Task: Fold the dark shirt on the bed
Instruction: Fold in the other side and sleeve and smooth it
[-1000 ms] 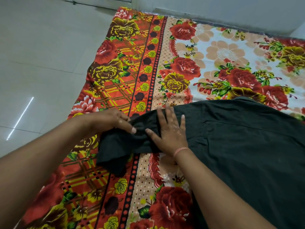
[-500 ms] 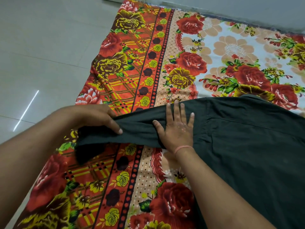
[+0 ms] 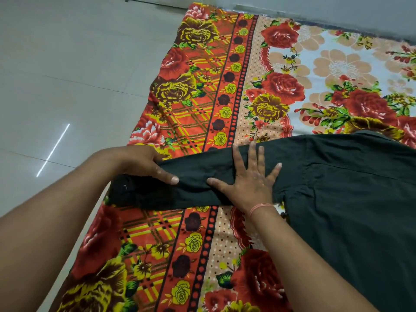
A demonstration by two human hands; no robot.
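The dark shirt (image 3: 351,199) lies flat on the flowered bedsheet (image 3: 202,91), its body at the right and one sleeve (image 3: 191,190) stretched out to the left. My right hand (image 3: 249,179) presses flat on the sleeve near the shoulder, fingers spread. My left hand (image 3: 144,163) holds the sleeve's upper edge farther left, thumb on top and fingers curled behind the cloth. The cuff end lies just past my left hand.
The bedsheet's left edge runs along a pale tiled floor (image 3: 67,86). A wall (image 3: 337,10) borders the far side of the bed. Bare sheet lies above and below the sleeve.
The sleeve was bunched and is now pulled out straight to the left. My left hand has drawn its end leftward while my right hand stayed pressed near the shoulder.
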